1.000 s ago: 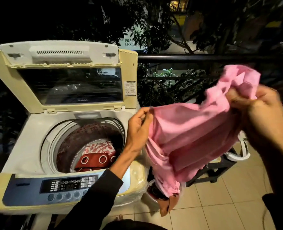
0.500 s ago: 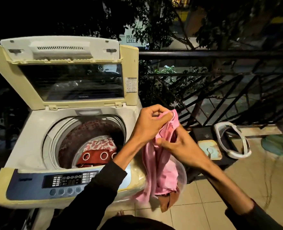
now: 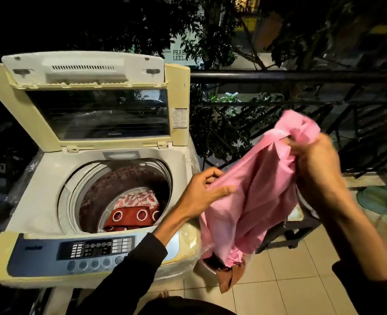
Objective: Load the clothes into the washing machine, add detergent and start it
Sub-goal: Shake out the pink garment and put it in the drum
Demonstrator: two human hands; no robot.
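A cream top-loading washing machine stands at the left with its lid raised. Red cloth with white rings and a leaf-patterned piece lie in its drum. To the right of the machine I hold a pink garment stretched between both hands. My left hand pinches its lower left edge beside the drum opening. My right hand grips its bunched upper part, higher and to the right. The garment's tail hangs down into a laundry basket holding brown and dark clothes.
A blue control panel runs along the machine's front. A dark metal railing with plants behind it borders the balcony. A low black stand sits behind the garment on the tiled floor.
My right hand has risen up and to the right, spreading the pink garment out from the small bunch held next to my left hand half a second ago.
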